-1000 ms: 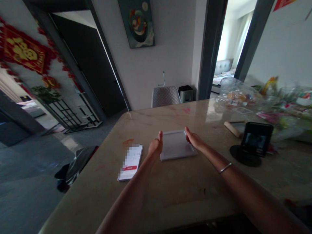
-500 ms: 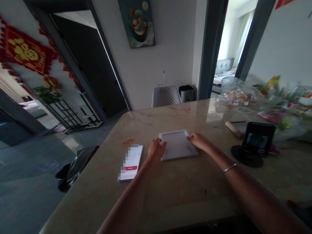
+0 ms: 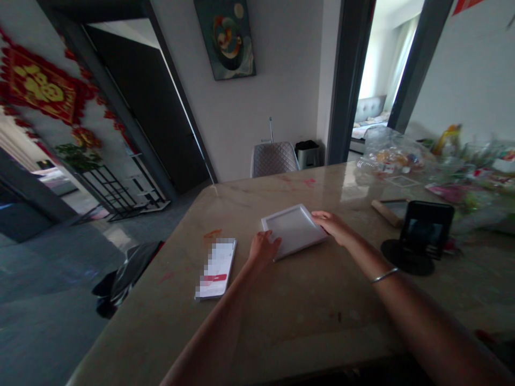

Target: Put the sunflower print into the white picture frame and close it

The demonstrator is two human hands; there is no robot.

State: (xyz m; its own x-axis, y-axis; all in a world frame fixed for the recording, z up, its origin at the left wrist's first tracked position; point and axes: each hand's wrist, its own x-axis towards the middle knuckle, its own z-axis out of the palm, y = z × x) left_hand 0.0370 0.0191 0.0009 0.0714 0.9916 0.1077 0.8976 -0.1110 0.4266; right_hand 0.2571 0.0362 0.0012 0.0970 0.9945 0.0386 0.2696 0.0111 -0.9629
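Head view: a white, shallow, rectangular tray with a raised rim (image 3: pixel 292 229) lies on a beige, glossy, marble-patterned table (image 3: pixel 298 316), turned askew so that one corner points to about twelve o'clock; taking its middle as the clock's centre, the bare left hand (image 3: pixel 264 248) sits at eight o'clock, palm down, knuckles raised, fingers bent about halfway and touching the tray's left edge, thumb spread from them and reaching towards three over the near rim; whether it truly pinches the rim I cannot tell. The bare right hand (image 3: pixel 330 226) is at three o'clock, fingers drawn closely together and closed on the tray's right edge, their tips pointing to nine, the thumb hard to make out. The left forearm slants in from between seven and eight, the right from four, both stretched well forward, with a thin silver bangle (image 3: pixel 385 275) near the right wrist. Just beside the left forearm, farther out at eight, lies a flat smartphone with a white screen (image 3: pixel 219 268); well apart at three stands a black screen on a round base (image 3: pixel 426 230)
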